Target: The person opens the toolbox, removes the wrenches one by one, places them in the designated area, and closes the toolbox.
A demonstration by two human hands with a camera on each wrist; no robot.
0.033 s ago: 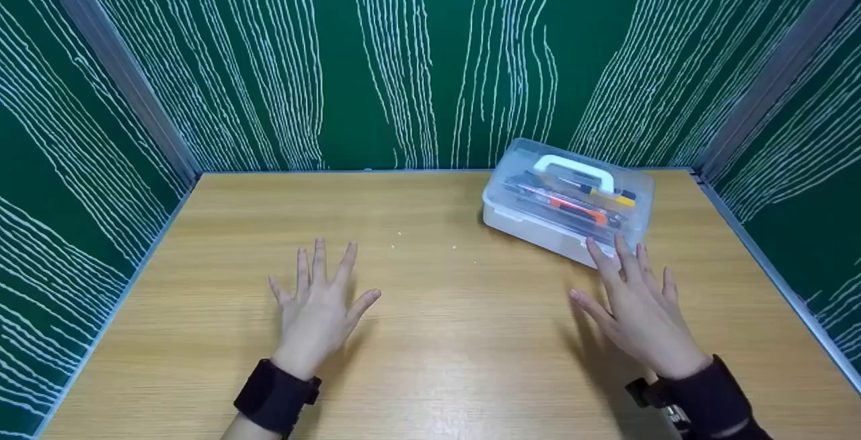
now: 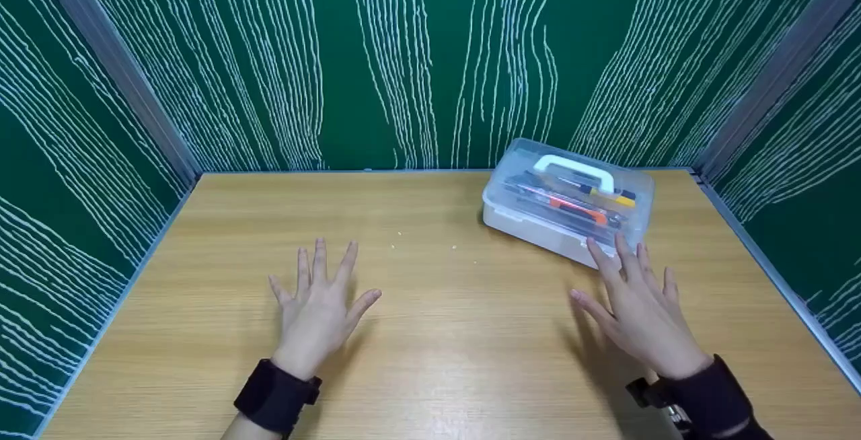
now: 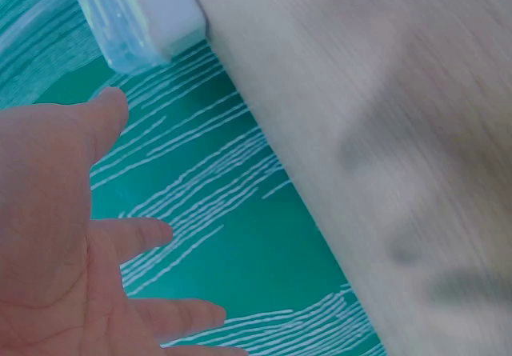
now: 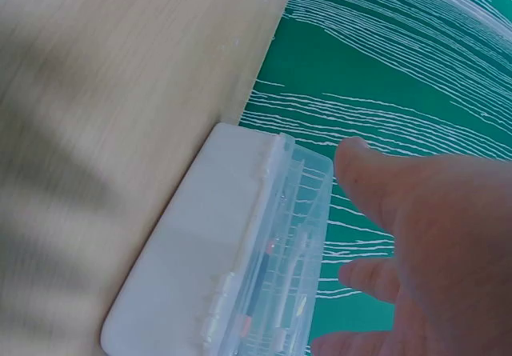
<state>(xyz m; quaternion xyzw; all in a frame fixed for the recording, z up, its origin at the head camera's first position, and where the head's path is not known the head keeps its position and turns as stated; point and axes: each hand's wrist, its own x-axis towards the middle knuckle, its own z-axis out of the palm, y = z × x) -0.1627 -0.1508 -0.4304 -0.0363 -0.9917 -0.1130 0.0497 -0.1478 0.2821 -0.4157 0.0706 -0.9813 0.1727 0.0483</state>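
My left hand point(image 2: 313, 312) hovers palm down over the left part of the wooden table point(image 2: 430, 346), fingers spread and nothing in them. On the right, my right hand point(image 2: 646, 319) is also spread, its fingertips overlapping the near right corner of a plastic box point(image 2: 538, 231) in the head view. The box has a clear lid with a white handle point(image 2: 575, 169), and orange, yellow and dark tools show through it. In the right wrist view, the white side of the box point(image 4: 192, 244) lies beside my fingers. The left wrist view shows my palm point(image 3: 48, 252) empty.
Green walls point(image 2: 444, 56) with wavy white lines enclose the table at the back and both sides, with grey posts point(image 2: 121, 63) at the corners. A few tiny white specks point(image 2: 454, 247) lie mid-table. Each wrist wears a black band point(image 2: 276, 396).
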